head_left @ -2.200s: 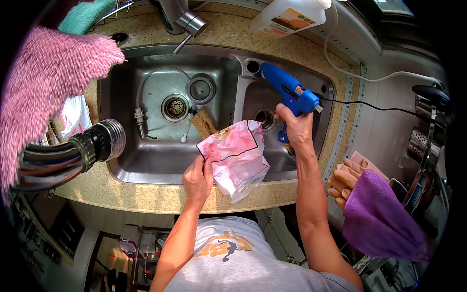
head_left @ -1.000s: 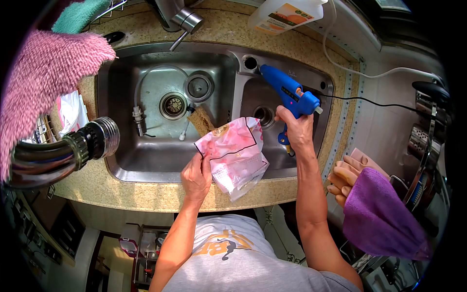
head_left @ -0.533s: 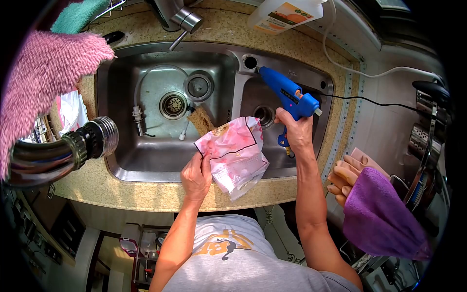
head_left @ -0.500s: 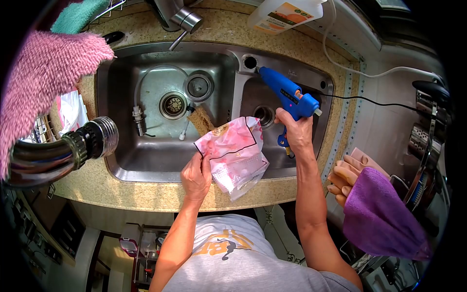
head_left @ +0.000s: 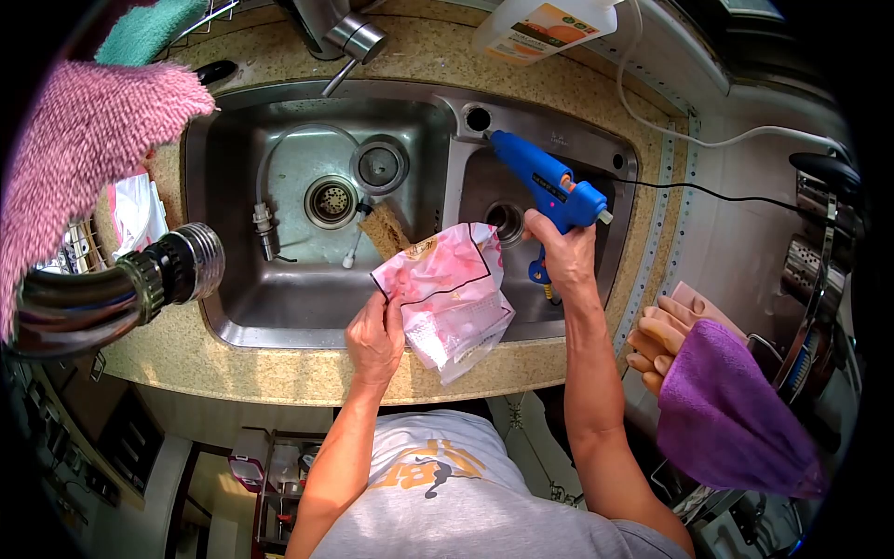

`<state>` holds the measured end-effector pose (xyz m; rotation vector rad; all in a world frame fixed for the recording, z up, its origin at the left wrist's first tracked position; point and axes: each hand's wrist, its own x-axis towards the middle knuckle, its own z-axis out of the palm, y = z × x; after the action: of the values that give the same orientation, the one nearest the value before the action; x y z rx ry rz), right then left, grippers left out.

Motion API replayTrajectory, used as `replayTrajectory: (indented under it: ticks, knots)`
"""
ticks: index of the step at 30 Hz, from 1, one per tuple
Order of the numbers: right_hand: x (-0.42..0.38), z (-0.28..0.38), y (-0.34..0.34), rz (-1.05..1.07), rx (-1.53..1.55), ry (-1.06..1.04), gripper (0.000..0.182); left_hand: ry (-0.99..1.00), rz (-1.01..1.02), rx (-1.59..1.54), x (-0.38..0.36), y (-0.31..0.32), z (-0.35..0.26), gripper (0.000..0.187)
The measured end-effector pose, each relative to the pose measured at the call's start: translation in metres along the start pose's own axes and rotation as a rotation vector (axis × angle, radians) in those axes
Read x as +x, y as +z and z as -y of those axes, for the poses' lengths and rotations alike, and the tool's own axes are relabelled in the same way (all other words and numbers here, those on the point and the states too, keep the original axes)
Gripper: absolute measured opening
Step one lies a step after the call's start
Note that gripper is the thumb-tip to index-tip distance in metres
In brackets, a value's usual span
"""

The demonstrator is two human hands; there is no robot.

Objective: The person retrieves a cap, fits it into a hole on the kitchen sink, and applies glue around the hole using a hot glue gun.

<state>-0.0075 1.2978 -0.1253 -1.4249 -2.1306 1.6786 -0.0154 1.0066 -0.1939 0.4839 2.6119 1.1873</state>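
Observation:
My left hand (head_left: 375, 337) pinches the left edge of a pink and white plastic bag (head_left: 452, 293), which hangs over the front of the sink. My right hand (head_left: 566, 250) is wrapped round the handle of a blue glue gun (head_left: 538, 174). The gun's nozzle points up and left, close to the round hole at the top of the sink divider. A stub of pale glue stick shows at the gun's back end, and a dark cord runs off to the right.
The left basin (head_left: 279, 312) holds a clear hose, a metal strainer (head_left: 380, 165) and a brown scrubber (head_left: 384, 231). A faucet (head_left: 356, 39) and a bottle (head_left: 540, 33) stand behind. Pink cloth (head_left: 93, 149) hangs left; rubber gloves (head_left: 666, 335) and a purple cloth (head_left: 731, 410) hang right.
My right hand and the glue gun have shifted very slightly to the left. My left hand and the bag look unmoved.

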Motion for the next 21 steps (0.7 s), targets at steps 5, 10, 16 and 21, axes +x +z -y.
replayTrajectory:
  ticks: [5,10,16,21]
  knots:
    - [0.0,-0.001,0.003,0.024,0.072,-0.02,0.038,0.012,-0.007,0.002,0.0,0.0,0.0,0.012]
    - [-0.001,0.003,0.006,0.028,0.044,-0.028,0.033,0.007,-0.006,-0.013,0.0,0.001,0.001,0.011]
    - [0.0,-0.002,0.012,0.014,0.067,-0.024,0.031,-0.003,0.007,-0.005,0.0,0.0,0.0,0.011]
    - [0.0,-0.001,0.013,0.024,0.07,-0.031,0.03,-0.002,-0.009,-0.021,0.0,0.001,0.0,0.011]
